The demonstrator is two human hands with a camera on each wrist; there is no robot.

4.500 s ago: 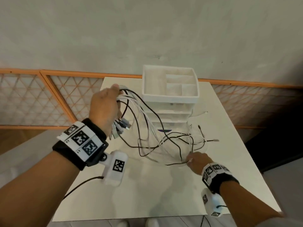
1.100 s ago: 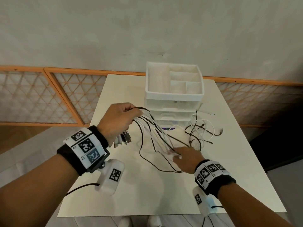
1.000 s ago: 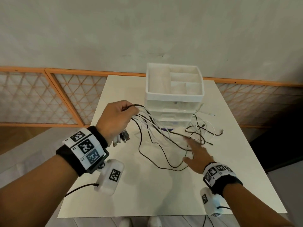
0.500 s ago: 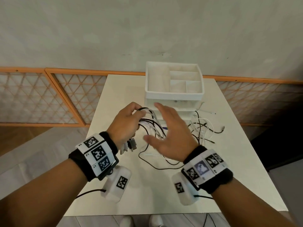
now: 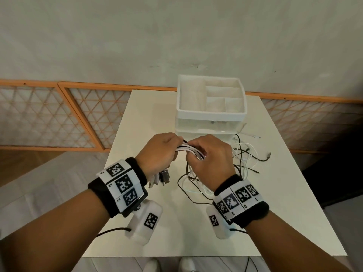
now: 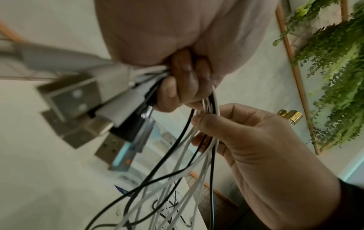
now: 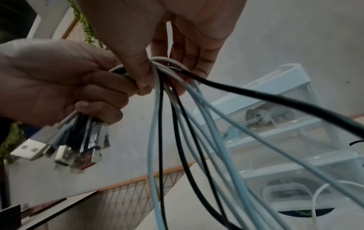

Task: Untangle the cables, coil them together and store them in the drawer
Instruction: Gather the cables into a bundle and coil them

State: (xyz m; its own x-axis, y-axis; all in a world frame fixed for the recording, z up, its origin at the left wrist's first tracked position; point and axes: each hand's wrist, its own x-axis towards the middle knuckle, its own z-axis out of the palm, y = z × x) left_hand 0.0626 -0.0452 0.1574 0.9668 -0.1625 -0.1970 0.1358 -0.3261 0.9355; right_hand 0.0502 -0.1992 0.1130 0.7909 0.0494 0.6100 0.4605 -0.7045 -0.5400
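Note:
Several black and white cables point(image 5: 189, 150) run as one bundle between my two hands above the table. My left hand point(image 5: 164, 152) grips the bundle near its USB plugs point(image 5: 161, 178), which hang below the fist. My right hand point(image 5: 204, 154) pinches the same bundle just right of the left hand, thumb against fingers. In the right wrist view the cables point(image 7: 197, 124) fan down from that pinch. The loose cable ends point(image 5: 246, 158) lie tangled on the table. In the left wrist view the plugs point(image 6: 74, 99) fill the left side.
A white drawer unit point(image 5: 211, 114) with clear drawers and an open divided top tray stands at the back of the white table point(image 5: 176, 228). In the right wrist view the drawers point(image 7: 275, 127) hold coiled white cables. An orange lattice rail runs behind the table.
My right hand has left the table, risen over the cables and closed on the bundle next to my left hand. My left hand has kept its grip and dropped slightly.

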